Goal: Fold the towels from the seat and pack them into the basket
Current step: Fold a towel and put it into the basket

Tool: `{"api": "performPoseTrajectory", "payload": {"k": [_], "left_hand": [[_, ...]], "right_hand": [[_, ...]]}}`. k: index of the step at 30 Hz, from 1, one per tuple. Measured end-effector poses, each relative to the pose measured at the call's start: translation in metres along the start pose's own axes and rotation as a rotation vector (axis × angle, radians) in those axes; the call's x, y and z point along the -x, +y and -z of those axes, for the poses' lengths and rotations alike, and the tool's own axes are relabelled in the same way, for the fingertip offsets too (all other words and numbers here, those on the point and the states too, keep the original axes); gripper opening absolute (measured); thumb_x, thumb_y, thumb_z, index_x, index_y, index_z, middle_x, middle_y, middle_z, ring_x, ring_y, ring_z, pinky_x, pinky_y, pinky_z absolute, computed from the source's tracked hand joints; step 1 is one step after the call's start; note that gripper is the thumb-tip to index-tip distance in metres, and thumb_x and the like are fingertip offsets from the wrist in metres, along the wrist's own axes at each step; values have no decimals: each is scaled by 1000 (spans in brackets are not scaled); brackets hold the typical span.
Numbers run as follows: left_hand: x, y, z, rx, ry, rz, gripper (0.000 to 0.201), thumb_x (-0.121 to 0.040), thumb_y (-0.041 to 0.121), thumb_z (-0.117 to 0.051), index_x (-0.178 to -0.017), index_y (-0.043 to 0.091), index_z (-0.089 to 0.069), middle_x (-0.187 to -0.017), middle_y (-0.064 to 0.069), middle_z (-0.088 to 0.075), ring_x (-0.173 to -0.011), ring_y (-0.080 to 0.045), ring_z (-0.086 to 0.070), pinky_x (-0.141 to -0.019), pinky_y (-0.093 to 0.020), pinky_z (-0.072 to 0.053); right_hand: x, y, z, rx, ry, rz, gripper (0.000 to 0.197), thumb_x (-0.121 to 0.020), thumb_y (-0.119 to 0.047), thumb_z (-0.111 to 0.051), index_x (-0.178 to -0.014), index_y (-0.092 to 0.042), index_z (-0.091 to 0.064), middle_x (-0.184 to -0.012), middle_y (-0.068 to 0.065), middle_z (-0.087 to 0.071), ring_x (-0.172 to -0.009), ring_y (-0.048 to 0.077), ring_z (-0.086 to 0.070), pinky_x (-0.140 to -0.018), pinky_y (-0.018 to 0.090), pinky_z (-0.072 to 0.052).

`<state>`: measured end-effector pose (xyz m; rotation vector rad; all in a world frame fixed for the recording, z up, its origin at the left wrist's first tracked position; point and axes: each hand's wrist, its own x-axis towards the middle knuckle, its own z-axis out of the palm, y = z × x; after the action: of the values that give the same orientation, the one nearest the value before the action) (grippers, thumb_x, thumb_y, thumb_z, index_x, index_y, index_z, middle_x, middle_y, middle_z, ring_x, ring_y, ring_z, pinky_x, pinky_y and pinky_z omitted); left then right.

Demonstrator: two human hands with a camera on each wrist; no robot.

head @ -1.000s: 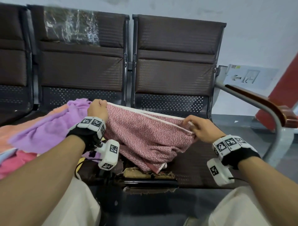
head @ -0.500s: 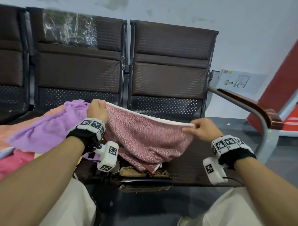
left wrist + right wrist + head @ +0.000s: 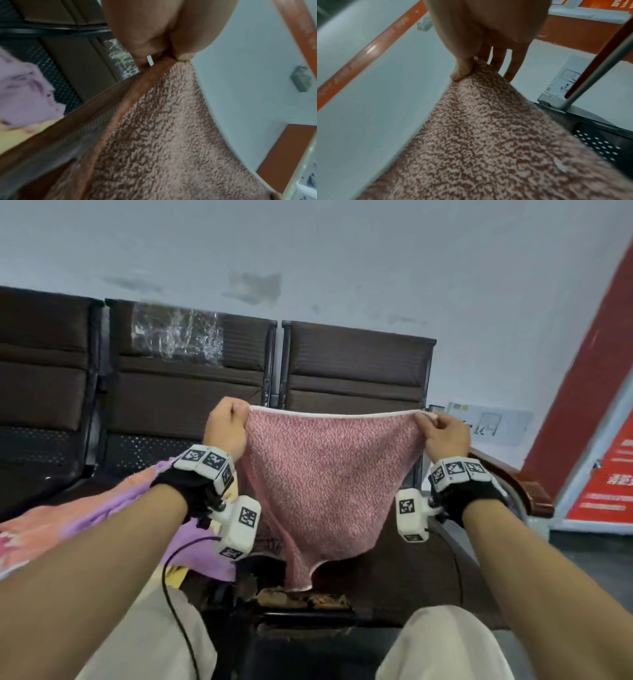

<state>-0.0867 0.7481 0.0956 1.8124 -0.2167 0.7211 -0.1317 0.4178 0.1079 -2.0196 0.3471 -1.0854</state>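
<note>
Far left on the bench there's a heap of towels (image 3: 51,529) on the seat (image 3: 41,491), orange and pink ones with a purple towel (image 3: 202,556) draped on top and spilling toward the middle. No basket shows up in any view, so can't say a thing about what's in it. The backrest (image 3: 191,378) of the middle chair has a crinkly clear plastic sheet (image 3: 178,337) stuck to its top part.

Moving right, the left hand (image 3: 226,429) is balled up tight around the top left corner of the pink speckled towel (image 3: 329,481); in the left wrist view the fingers (image 3: 147,44) are curled in with the thumb clamping the hem. The towel hangs stretched between both hands, up in front of the right chair's backrest (image 3: 359,364), its white-trimmed top edge sagging a little and its bottom tip dangling just above the torn front edge of the seat (image 3: 394,583).

The right hand (image 3: 445,436) pinches the other top corner: thumb (image 3: 460,67) on the near side, straight fingers behind the cloth.

Right of that is a wooden armrest (image 3: 507,477). There's a white sign (image 3: 486,422) on the wall with some kind of pictogram, too blurry to read. Far right a red board (image 3: 603,484) has white writing, also unreadable.
</note>
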Motion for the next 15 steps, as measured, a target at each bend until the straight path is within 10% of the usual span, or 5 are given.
{"api": "performPoseTrajectory", "payload": {"k": [3,10,15], "left_hand": [[-15,30,15,18,-42,-124,19,-97,15,-45,-99,4,-60,-93,-4,-58,-88,-15,-50,-71,-22,-33],[-37,34,30,-116,62,-149,15,-95,24,-50,-93,15,-62,-95,-5,-67,-88,-21,-57,-72,-26,-37],[-31,-10,7,-149,21,-91,15,-93,21,-53,-92,14,-66,-94,-8,-70,-96,-29,-61,-78,-27,-37]], "right_hand": [[-17,-28,17,-72,69,7,37,-85,-30,-67,-59,-12,-50,-65,6,-49,-69,16,-42,-64,28,-33],[-31,-47,27,19,113,111,23,-85,-28,-67,-85,-6,-71,-82,12,-69,-80,20,-59,-72,23,-38],[-27,-12,2,94,37,3,36,-85,-34,-67,-75,0,-65,-76,19,-65,-84,33,-63,-73,32,-42]]}}
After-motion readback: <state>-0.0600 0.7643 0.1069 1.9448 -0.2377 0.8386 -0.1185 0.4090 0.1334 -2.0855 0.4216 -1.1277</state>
